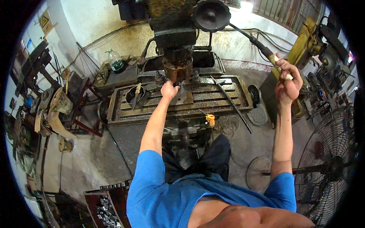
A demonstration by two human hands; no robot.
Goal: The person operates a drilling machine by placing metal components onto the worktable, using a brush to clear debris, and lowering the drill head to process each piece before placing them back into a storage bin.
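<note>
My right hand point(289, 83) is raised at the right and wrapped round the pale grip of a long feed lever point(262, 47), which slants down from the machine's head. My left hand point(169, 91) is closed at the worktable, right below the rusty spindle point(178, 68) of the drilling or milling machine point(173, 38). What its fingers pinch is hidden by the hand. Beneath it lies the slotted metal worktable point(152, 111). A round dark pot point(136, 102) with a brush point(137, 91) across it stands left of that hand.
A long metal bar point(234, 106) lies slanting over the table's right front edge. A yellow-handled tool point(210, 119) sits at the front edge. Behind left stands a clear bottle point(115, 60). A large fan point(330, 163) is near my right elbow; a bin of metal parts point(108, 212) is lower left.
</note>
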